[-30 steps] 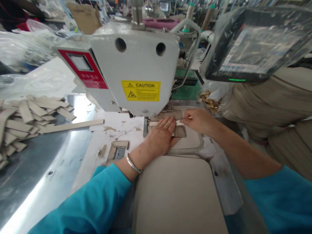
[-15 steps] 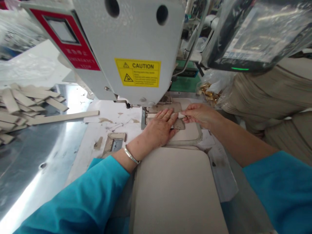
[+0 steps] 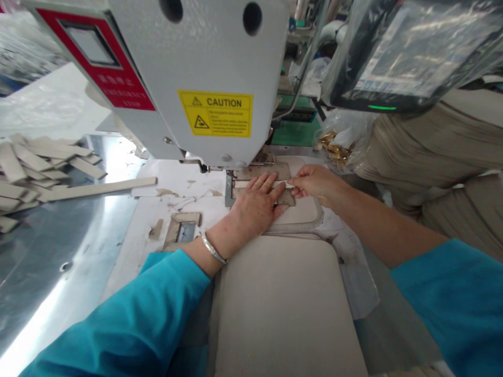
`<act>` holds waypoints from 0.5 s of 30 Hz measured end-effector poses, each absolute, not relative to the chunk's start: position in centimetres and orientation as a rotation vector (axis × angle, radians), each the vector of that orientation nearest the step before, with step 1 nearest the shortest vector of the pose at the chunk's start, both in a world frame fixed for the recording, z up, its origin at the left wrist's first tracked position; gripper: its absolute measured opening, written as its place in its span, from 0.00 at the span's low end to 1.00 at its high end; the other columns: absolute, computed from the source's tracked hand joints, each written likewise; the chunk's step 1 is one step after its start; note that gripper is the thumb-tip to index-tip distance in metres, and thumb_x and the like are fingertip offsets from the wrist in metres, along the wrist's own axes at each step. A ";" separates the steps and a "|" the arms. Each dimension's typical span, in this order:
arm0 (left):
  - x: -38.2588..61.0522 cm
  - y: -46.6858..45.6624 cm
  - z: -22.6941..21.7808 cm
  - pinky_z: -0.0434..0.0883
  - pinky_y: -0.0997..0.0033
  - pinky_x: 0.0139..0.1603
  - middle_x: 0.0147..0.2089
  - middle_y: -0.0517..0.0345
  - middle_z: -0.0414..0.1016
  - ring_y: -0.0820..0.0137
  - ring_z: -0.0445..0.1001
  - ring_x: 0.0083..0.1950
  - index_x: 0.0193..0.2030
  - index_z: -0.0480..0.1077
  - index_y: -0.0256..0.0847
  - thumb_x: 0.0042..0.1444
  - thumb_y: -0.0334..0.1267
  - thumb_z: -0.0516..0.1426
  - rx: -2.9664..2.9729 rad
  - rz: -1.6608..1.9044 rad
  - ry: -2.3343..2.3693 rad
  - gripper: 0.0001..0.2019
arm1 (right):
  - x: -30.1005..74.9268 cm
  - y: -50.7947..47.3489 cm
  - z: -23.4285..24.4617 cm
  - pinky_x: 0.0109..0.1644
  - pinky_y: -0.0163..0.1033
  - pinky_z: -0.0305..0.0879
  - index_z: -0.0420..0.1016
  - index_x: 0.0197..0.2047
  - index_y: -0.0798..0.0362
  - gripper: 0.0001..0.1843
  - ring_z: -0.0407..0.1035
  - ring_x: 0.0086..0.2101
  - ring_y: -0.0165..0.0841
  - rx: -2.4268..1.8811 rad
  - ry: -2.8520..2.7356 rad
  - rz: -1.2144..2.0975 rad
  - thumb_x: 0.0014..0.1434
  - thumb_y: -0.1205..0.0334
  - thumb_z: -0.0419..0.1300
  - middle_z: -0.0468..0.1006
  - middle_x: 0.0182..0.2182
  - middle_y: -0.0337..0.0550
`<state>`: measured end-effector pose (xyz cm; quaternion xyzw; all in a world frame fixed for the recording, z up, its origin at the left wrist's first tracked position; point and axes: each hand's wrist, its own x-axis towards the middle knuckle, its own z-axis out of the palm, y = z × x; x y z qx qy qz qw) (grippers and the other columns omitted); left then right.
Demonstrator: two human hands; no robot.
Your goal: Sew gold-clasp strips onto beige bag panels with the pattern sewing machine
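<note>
My left hand (image 3: 256, 210) lies flat, fingers spread, pressing on a worn metal clamp plate (image 3: 277, 170) under the sewing machine head (image 3: 220, 63). A narrow pale strip (image 3: 241, 184) runs through the slot of that plate, partly under my fingers. At the right end of the strip, my right hand (image 3: 316, 183) is closed in a pinch; what sits between the fingertips is mostly hidden. Beneath the plate is a beige panel (image 3: 304, 213) with rounded corners. Nearer to me rests a larger stack of beige panels (image 3: 283, 298).
Beige strips (image 3: 39, 162) are heaped on the metal table at left, one long strip (image 3: 106, 188) pointing toward the machine. A bag of gold-coloured metal parts (image 3: 334, 146) lies behind my right hand. A plastic-wrapped control screen (image 3: 404, 57) hangs above piled brown material (image 3: 424, 141).
My right hand's fingertips have come slightly closer to the plate; a small gold-brown item visible at them before is now hidden. My left hand stays pressed down. The view has shifted slightly.
</note>
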<state>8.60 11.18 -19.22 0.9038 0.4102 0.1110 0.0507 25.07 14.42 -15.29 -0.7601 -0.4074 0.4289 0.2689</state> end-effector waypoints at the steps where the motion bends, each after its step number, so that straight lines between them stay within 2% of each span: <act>1: 8.6 11.1 -19.1 0.53 0.52 0.71 0.73 0.42 0.52 0.53 0.51 0.73 0.68 0.59 0.37 0.67 0.49 0.50 2.747 0.332 1.254 0.27 | 25.2 14.6 -15.3 0.22 0.29 0.66 0.63 0.22 0.53 0.18 0.64 0.16 0.25 -2.063 -1.105 1.166 0.57 0.75 0.65 0.66 0.12 0.33; 6: 8.7 11.1 -18.8 0.52 0.53 0.72 0.73 0.43 0.52 0.54 0.51 0.73 0.69 0.59 0.35 0.68 0.49 0.50 2.735 0.299 1.252 0.28 | 25.7 14.9 -14.6 0.22 0.27 0.65 0.63 0.21 0.54 0.19 0.62 0.16 0.23 -2.055 -1.092 1.265 0.53 0.72 0.70 0.66 0.12 0.33; 11: 8.6 11.3 -18.9 0.51 0.54 0.72 0.73 0.43 0.50 0.54 0.49 0.74 0.70 0.56 0.33 0.67 0.49 0.50 2.732 0.279 1.261 0.30 | 25.9 14.6 -13.5 0.27 0.28 0.69 0.65 0.23 0.56 0.16 0.66 0.19 0.23 -1.979 -1.053 1.393 0.55 0.74 0.68 0.71 0.17 0.36; 15: 8.6 11.3 -19.0 0.51 0.54 0.72 0.73 0.43 0.51 0.54 0.49 0.74 0.70 0.56 0.32 0.67 0.49 0.50 2.745 0.282 1.264 0.30 | 25.7 14.5 -13.6 0.24 0.27 0.67 0.64 0.22 0.55 0.17 0.64 0.19 0.23 -1.959 -1.021 1.382 0.55 0.76 0.66 0.69 0.17 0.35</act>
